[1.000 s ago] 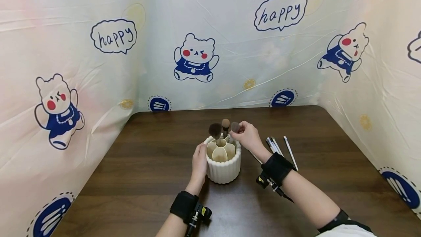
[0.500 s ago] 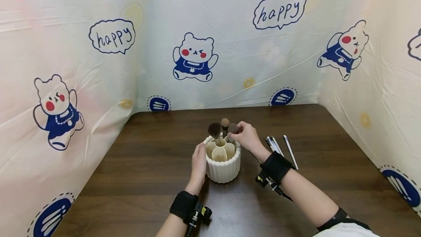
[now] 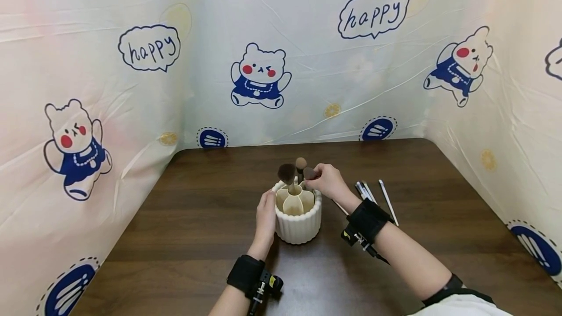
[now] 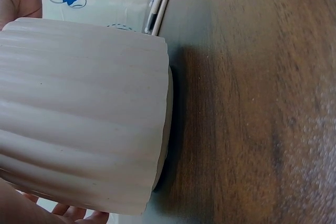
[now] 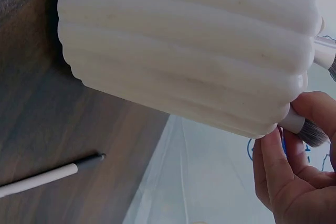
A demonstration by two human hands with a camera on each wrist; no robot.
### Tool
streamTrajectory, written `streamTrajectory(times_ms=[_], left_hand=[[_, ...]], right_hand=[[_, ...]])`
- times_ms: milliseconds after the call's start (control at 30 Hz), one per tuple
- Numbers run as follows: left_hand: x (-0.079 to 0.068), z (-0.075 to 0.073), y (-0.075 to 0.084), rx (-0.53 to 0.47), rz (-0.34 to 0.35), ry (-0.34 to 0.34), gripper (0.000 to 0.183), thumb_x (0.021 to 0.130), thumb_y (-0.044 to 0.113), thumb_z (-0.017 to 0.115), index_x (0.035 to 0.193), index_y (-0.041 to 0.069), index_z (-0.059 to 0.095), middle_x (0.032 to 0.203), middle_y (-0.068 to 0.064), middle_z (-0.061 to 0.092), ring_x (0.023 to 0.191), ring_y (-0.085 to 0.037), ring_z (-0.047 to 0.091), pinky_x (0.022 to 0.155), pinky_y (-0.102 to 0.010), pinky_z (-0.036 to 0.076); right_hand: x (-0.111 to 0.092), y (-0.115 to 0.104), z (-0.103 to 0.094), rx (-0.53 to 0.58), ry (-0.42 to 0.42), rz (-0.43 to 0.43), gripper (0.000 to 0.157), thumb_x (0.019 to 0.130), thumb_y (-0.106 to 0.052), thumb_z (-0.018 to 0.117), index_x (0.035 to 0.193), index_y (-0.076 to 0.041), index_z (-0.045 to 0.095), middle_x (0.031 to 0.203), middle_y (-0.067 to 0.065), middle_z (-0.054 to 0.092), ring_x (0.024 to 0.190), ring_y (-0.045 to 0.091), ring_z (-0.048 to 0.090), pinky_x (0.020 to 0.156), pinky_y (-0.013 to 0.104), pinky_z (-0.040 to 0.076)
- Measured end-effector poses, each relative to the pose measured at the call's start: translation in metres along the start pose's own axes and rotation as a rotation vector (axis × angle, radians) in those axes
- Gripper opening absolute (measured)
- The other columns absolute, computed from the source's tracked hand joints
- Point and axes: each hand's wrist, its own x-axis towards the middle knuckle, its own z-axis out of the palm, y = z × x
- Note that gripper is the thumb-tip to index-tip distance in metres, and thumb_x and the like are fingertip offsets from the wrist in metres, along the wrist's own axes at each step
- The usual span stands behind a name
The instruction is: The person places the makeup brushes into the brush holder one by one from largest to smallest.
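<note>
A white ribbed brush holder (image 3: pixel 298 230) with cream compartments stands upright on the table. My left hand (image 3: pixel 265 218) holds its left side, fingers reaching round the far wall in the left wrist view. At the back right of the rim, my right hand (image 3: pixel 329 182) pinches a makeup brush (image 5: pixel 293 121) just below its grey bristles. That brush sits low in the holder, its silver ferrule at the rim and its handle hidden inside. A large dark fluffy brush (image 3: pixel 287 173) and a brush with a rounded brown head (image 3: pixel 300 164) stand in other compartments.
Several slim white-handled sticks (image 3: pixel 366 192) lie right of the holder, partly behind the right wrist. Another white stick (image 3: pixel 388 202) lies farther right. One with a black end (image 5: pixel 44 176) lies close by the holder. A printed curtain (image 3: pixel 307 87) surrounds the wooden table (image 3: pixel 197 238).
My right hand and the pinched brush have moved slightly down, so the brush head sits lower at the rim. The left hand and the holder have stayed in place.
</note>
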Motion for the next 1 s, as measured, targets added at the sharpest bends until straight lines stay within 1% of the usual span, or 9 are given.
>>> streamTrajectory(times_ms=[233,267,333,500,600,767,833,900,1000], left_hand=[[-0.011,-0.001,0.020,0.010,0.026,-0.006,0.045,0.102,0.024,0.034,0.136,-0.002,0.046,0.142,-0.024,0.046,0.134,-0.039,0.041,0.110,-0.053,0.033],[-0.011,-0.001,0.021,0.008,0.026,-0.006,0.045,0.102,0.024,0.034,0.136,-0.002,0.046,0.142,-0.024,0.046,0.133,-0.040,0.041,0.110,-0.053,0.033],[-0.009,-0.001,0.017,0.011,0.024,-0.006,0.045,0.102,0.026,0.034,0.137,0.000,0.046,0.143,-0.022,0.046,0.134,-0.038,0.041,0.110,-0.053,0.033],[0.002,-0.001,-0.002,0.019,0.026,-0.004,0.049,0.102,0.035,0.034,0.139,0.005,0.046,0.145,-0.018,0.045,0.136,-0.035,0.040,0.111,-0.052,0.032],[0.004,-0.001,-0.005,0.020,0.035,-0.004,0.050,0.101,0.037,0.034,0.139,0.006,0.046,0.145,-0.017,0.045,0.136,-0.034,0.039,0.112,-0.052,0.031],[-0.015,-0.002,0.022,0.016,0.016,-0.014,0.047,0.102,0.027,0.033,0.138,0.000,0.044,0.145,-0.022,0.043,0.136,-0.037,0.038,0.112,-0.052,0.031],[-0.016,-0.002,0.026,0.009,0.012,-0.014,0.046,0.102,0.025,0.034,0.138,-0.002,0.044,0.145,-0.023,0.043,0.136,-0.038,0.038,0.112,-0.052,0.031],[-0.008,-0.001,0.015,0.005,0.015,-0.005,0.047,0.102,0.027,0.034,0.138,0.000,0.045,0.145,-0.022,0.043,0.136,-0.037,0.038,0.112,-0.052,0.031],[0.001,-0.001,0.001,0.013,0.020,0.008,0.049,0.101,0.032,0.035,0.140,0.003,0.044,0.147,-0.019,0.043,0.137,-0.035,0.037,0.113,-0.052,0.030]], right_hand=[[0.001,-0.005,-0.002,-0.033,-0.032,0.009,0.022,0.077,-0.018,0.075,0.085,-0.001,0.064,0.082,0.009,0.065,0.074,0.018,0.056,0.061,0.022,0.042],[0.001,-0.005,-0.002,-0.035,-0.034,0.010,0.022,0.077,-0.018,0.075,0.085,-0.001,0.064,0.082,0.009,0.065,0.073,0.018,0.056,0.061,0.022,0.041],[0.002,-0.006,-0.003,-0.038,-0.038,0.011,0.022,0.077,-0.018,0.075,0.086,-0.001,0.064,0.082,0.009,0.065,0.073,0.018,0.056,0.060,0.022,0.041],[0.002,-0.005,-0.003,-0.048,-0.032,-0.002,0.022,0.077,-0.020,0.077,0.085,-0.001,0.068,0.081,0.009,0.067,0.072,0.017,0.056,0.060,0.022,0.042],[0.000,-0.003,-0.004,-0.051,-0.031,0.000,0.022,0.078,-0.021,0.077,0.086,-0.002,0.069,0.081,0.009,0.068,0.072,0.017,0.056,0.061,0.023,0.042],[-0.005,0.000,-0.006,-0.032,-0.050,0.014,0.032,0.080,-0.023,0.076,0.099,0.001,0.070,0.096,0.015,0.070,0.085,0.022,0.062,0.071,0.029,0.050],[-0.009,0.002,-0.006,-0.015,-0.052,0.004,0.036,0.081,-0.023,0.075,0.105,0.003,0.069,0.100,0.017,0.070,0.090,0.024,0.064,0.075,0.032,0.052],[-0.012,0.005,-0.005,0.011,-0.049,-0.005,0.035,0.083,-0.021,0.072,0.106,0.004,0.069,0.101,0.018,0.070,0.092,0.025,0.065,0.077,0.033,0.053],[-0.018,0.010,-0.002,0.033,-0.046,-0.016,0.032,0.089,-0.019,0.063,0.110,0.005,0.067,0.107,0.020,0.069,0.099,0.028,0.064,0.082,0.036,0.053]])
